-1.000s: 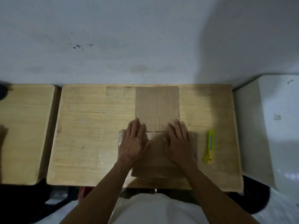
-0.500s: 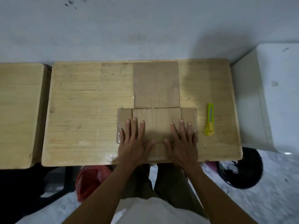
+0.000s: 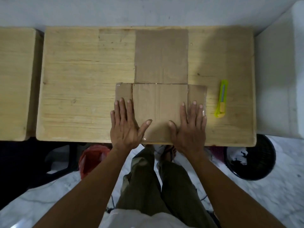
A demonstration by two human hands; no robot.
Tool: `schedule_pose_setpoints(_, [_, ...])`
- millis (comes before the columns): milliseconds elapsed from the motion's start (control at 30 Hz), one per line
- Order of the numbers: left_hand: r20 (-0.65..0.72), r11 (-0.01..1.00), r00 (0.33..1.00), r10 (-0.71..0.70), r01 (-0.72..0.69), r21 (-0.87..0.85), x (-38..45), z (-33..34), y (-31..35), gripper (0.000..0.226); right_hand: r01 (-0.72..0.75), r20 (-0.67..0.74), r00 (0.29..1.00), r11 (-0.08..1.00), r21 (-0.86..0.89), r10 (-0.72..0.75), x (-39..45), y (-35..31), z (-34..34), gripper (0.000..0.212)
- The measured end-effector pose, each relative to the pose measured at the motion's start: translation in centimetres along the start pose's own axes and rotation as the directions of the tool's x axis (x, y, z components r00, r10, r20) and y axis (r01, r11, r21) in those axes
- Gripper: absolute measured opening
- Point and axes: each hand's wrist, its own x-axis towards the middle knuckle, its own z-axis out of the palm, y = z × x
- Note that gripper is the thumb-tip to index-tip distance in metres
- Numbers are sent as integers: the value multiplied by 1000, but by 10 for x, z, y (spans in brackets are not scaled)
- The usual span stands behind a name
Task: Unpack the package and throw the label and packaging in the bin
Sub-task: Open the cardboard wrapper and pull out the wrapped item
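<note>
While I stand at the pale wooden table [image 3: 79, 89], both my hands lie flat on the flattened brown cardboard package [image 3: 160, 102], which rests at the table's near middle.

Left hand [image 3: 125, 127]: fully open, palm down, fingers straight and slightly spread, thumb angled toward the centre. Its fingers [image 3: 122, 109] rest on the short left side flap and beside the fold line; the heel of the palm reaches the table's near edge. It grips nothing.

Right hand [image 3: 190, 129]: fully open, palm down, fingers spread, thumb pointing inward. Its fingers [image 3: 194, 111] cover the right side flap and the fold beside it, next to a strip of shiny clear tape at the flap's edge. It grips nothing.

Cardboard: a wide near panel with two side flaps, and a tall rectangular panel extending away from me to the table's far edge, all lying flat.

Yellow-green utility knife [image 3: 222, 99]: on the table to the right of the cardboard, apart from it and untouched.

Black round bin [image 3: 253, 160]: on the floor below the table's right near corner, with white scraps inside.

Red plastic bag [image 3: 92, 157]: on the floor under the near edge, left of my legs.
</note>
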Motion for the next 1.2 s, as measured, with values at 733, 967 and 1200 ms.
schedule_pose_setpoints(733, [-190, 798, 913, -361, 196, -570, 4, -15, 8, 81, -330, 4, 888, 632, 701, 460, 7, 8, -25, 62])
schedule_pose_setpoints(967, [-92, 523, 805, -587, 290, -801, 13, -44, 13, 65, -356, 174, 794, 214, 910, 582, 30, 18, -50, 47])
schedule_pose_setpoints(1200, [-53, 427, 865, -499, 193, -883, 21, -62, 27, 61, -218, 105, 868, 181, 959, 485, 30, -6, -69, 44])
